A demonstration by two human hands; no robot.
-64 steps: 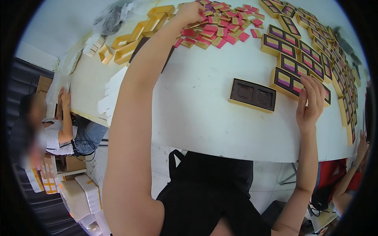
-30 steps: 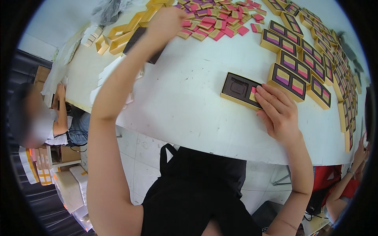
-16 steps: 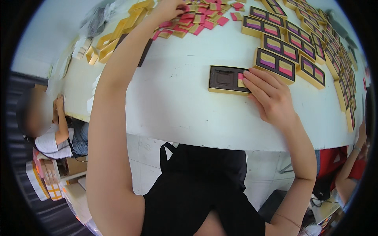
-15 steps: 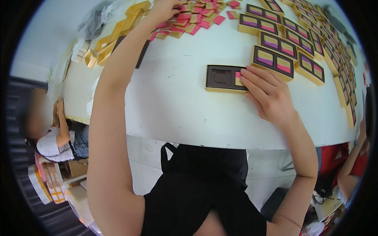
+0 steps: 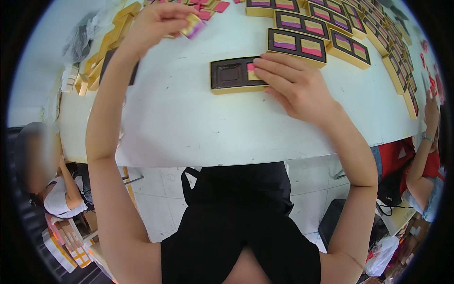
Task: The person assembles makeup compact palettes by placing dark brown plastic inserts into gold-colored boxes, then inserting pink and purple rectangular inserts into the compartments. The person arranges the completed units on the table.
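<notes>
My left hand (image 5: 158, 26) pinches a small square packet (image 5: 194, 27), gold on one part and purple on the other, above the table. My right hand (image 5: 305, 90) grips the right end of a gold-sided box (image 5: 231, 75) with a dark two-compartment insert. Its left compartment is empty. In the right one lies a pink-and-gold square packet (image 5: 251, 72), partly covered by my fingers. Beyond my left hand is a loose pile of similar packets (image 5: 219, 6), cut off by the top edge.
Filled boxes (image 5: 297, 45) stand in rows at the right. On the left are gold box sleeves (image 5: 109, 41), a dark piece (image 5: 128, 71) behind my forearm and a grey plastic bag (image 5: 77, 43). One person (image 5: 64, 196) sits at far left, another (image 5: 421, 189) at far right.
My left hand has come back from the pile toward me, now with a gold-and-purple packet in its fingers. My right hand keeps its hold on the box. The whole view has shifted.
</notes>
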